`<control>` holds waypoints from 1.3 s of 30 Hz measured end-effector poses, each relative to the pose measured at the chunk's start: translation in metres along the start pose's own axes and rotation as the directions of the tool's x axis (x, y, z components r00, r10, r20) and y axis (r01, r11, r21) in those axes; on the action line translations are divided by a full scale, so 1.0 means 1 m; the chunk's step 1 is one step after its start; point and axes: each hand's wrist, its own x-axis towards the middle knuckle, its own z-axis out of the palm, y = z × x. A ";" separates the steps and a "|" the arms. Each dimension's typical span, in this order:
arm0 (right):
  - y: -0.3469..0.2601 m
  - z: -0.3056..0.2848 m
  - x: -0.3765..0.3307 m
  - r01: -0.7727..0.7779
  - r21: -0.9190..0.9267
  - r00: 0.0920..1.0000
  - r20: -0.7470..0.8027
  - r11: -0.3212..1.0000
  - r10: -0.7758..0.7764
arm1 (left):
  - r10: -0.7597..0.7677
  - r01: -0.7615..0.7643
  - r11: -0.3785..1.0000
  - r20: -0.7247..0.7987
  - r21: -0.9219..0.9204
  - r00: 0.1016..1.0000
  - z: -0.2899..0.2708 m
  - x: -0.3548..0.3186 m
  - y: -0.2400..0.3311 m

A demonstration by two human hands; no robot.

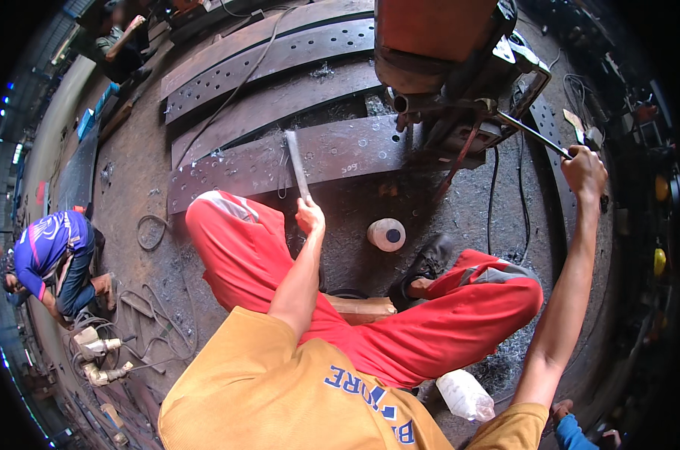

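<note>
On the workshop floor, a seated worker's left hand (310, 217) grips a flat bar (297, 163) over the plate (332, 154); right hand (584, 171) closed on the drill (445, 67) lever (531, 133). Steady, even lever pressure seems best.

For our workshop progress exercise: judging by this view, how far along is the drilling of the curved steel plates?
Done: the nearest curved plate already carries rows of drilled holes, with swarf around it. In hand: the right hand holds the lever of the drill machine; the left hand holds a flat metal bar. Left: cannot tell.
</note>
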 end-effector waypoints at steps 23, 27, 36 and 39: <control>0.004 0.002 0.001 -0.021 0.005 1.000 0.000 1.000 0.021 | 0.171 -0.170 0.985 -0.021 0.014 0.985 -0.005 -0.008 -0.006; 0.003 0.002 -0.001 -0.013 0.003 1.000 -0.019 1.000 0.014 | 0.300 -0.303 0.953 0.152 -0.006 0.942 -0.006 -0.023 -0.002; 0.003 0.004 -0.001 -0.020 -0.004 1.000 -0.013 1.000 0.020 | 0.119 -0.119 0.993 -0.045 -0.015 0.992 -0.006 -0.011 0.005; 0.003 0.003 -0.002 -0.013 0.013 0.999 -0.030 1.000 0.014 | 0.342 -0.338 0.939 0.100 -0.057 0.934 -0.001 -0.024 0.011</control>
